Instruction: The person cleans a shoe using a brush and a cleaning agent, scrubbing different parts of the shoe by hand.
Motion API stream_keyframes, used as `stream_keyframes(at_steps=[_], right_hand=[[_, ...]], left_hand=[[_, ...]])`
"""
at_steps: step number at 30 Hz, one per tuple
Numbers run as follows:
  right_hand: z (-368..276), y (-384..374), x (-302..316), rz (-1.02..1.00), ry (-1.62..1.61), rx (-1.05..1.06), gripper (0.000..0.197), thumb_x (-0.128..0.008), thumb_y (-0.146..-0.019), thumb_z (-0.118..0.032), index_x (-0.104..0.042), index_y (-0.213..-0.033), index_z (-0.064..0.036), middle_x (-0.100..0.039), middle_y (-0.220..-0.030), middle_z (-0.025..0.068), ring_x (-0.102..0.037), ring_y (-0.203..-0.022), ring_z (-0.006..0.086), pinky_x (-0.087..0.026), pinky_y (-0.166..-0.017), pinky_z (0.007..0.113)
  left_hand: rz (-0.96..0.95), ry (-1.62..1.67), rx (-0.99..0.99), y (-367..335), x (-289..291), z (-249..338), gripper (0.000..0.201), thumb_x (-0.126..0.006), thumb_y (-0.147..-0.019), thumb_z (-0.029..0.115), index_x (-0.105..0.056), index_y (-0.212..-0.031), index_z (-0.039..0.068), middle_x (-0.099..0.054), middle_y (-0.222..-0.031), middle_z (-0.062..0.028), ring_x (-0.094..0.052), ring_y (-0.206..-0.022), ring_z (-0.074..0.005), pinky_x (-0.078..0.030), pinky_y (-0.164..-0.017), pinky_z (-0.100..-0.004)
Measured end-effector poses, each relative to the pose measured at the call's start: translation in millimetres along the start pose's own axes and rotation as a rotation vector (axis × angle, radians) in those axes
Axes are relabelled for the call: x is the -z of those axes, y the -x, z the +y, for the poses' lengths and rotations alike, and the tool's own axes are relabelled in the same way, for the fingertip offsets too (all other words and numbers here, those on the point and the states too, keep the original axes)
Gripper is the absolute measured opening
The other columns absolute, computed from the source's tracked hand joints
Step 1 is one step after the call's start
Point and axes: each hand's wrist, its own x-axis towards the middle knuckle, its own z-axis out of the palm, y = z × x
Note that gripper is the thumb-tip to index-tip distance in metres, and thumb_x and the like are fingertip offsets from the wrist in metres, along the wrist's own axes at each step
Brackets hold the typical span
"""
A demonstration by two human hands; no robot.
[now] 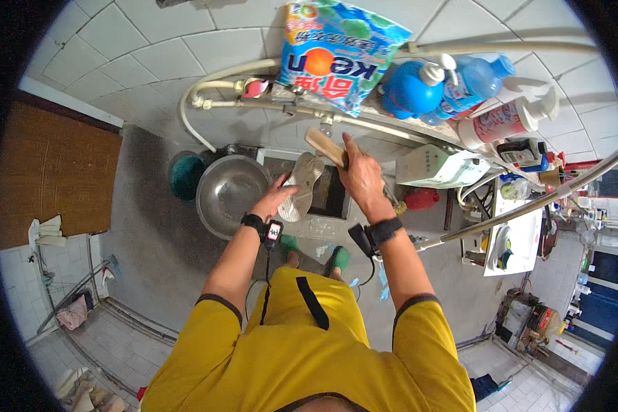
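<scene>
Just above the centre of the frame, the left hand (275, 198) holds a pale sole (306, 182), which may belong to a whole shoe. Its fingers are slightly apart and rest over the left edge of the sole; where the thumb presses, I cannot tell. The sole is tilted and lies, in the view, between the steel basin (220, 185) at left of centre and the dark recess (329, 196) in the floor.

The right hand (362, 175), a little to the right, has its fingers closed around a wooden brush (326, 146). The brush appears apart from the sole; its bristles are not visible. A bag (340, 55) of washing powder stands on the ledge at the top of the frame.

I judge that the step in hand is scrubbing the sole, perhaps between two strokes. The next move would call for bringing the bristle side flat onto the sole, while the left hand grips firmly enough that the sole does not turn under the pressure.
</scene>
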Motion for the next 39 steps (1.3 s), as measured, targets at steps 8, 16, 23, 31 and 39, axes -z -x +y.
stream_keyframes(at_steps=[8, 16, 23, 31, 39], right_hand=[[-12.8, -43.4, -31.3, -0.095, 0.140, 0.001, 0.069, -0.083, -0.094, -0.022, -0.056, -0.155, -0.0050, -0.078, -0.115, 0.0252, -0.075, -0.105, 0.0468, -0.061, -0.088, 0.054], [-31.9, -55.6, -48.0, -0.127, 0.118, -0.005, 0.059, -0.078, -0.096, -0.017, -0.058, -0.150, -0.0027, -0.075, -0.113, 0.0312, -0.073, -0.104, 0.0505, -0.060, -0.089, 0.057], [-10.2, -52.0, -37.8, -0.136, 0.123, 0.057, 0.049, -0.070, -0.102, -0.016, -0.058, -0.148, -0.0023, -0.075, -0.113, 0.0321, -0.073, -0.102, 0.0514, -0.059, -0.087, 0.059], [-16.3, -56.0, -36.3, -0.164, 0.110, 0.093, 0.047, -0.065, -0.108, -0.022, -0.060, -0.150, -0.0044, -0.075, -0.117, 0.0296, -0.073, -0.101, 0.0517, -0.058, -0.087, 0.058], [-16.5, -56.1, -30.5, -0.164, 0.048, 0.126, 0.057, -0.072, -0.096, -0.007, -0.059, -0.151, -0.0054, -0.074, -0.122, 0.0273, -0.072, -0.109, 0.0487, -0.058, -0.091, 0.055]], left_hand=[[-0.169, -0.065, -0.158, -37.3, 11.3, 9.2, 0.098, -0.089, -0.092, 0.042, -0.040, -0.173, 0.016, -0.047, -0.172, -0.0127, -0.042, -0.158, -0.0331, -0.038, -0.126, -0.0494], [-0.274, -0.102, -0.188, -70.3, 21.8, -11.7, 0.110, -0.088, -0.090, 0.053, -0.031, -0.176, 0.018, -0.040, -0.176, -0.0162, -0.038, -0.160, -0.0375, -0.037, -0.126, -0.0538], [-0.166, -0.002, -0.200, -64.8, -4.9, 2.9, 0.085, -0.091, -0.087, 0.034, -0.055, -0.159, 0.006, -0.067, -0.151, -0.0111, -0.062, -0.136, -0.0254, -0.047, -0.116, -0.0434], [-0.190, 0.002, -0.208, -60.0, 4.7, 13.0, 0.082, -0.091, -0.087, 0.032, -0.058, -0.158, 0.009, -0.069, -0.147, -0.0088, -0.064, -0.130, -0.0227, -0.050, -0.112, -0.0411], [-0.175, -0.056, -0.191, -76.0, -0.5, 6.7, 0.082, -0.090, -0.090, 0.037, -0.056, -0.161, 0.014, -0.068, -0.150, -0.0103, -0.064, -0.134, -0.0256, -0.050, -0.112, -0.0427]])
